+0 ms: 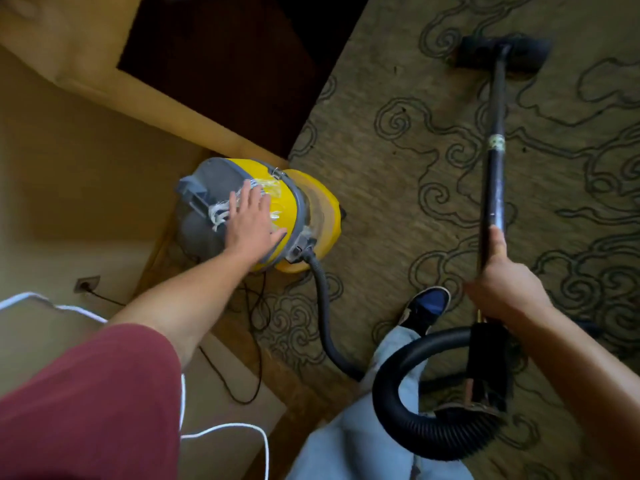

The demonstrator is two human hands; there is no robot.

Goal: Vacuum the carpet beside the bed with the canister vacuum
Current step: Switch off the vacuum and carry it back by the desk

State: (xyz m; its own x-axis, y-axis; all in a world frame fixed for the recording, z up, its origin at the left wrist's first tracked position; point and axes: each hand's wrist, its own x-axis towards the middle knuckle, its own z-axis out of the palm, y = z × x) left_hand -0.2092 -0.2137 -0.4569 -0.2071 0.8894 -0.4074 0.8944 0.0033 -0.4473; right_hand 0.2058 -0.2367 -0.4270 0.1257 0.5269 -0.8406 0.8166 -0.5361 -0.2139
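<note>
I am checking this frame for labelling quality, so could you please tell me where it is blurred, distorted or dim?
Head view: the floor nozzle and the right hand on the wand are smeared by motion blur; the left hand on the yellow canister is sharper; the wide lens bends the skirting line; the dark recess at top is underexposed.

I have one head-worn view. It faces steeply down, near both hands, over the carpet.
</note>
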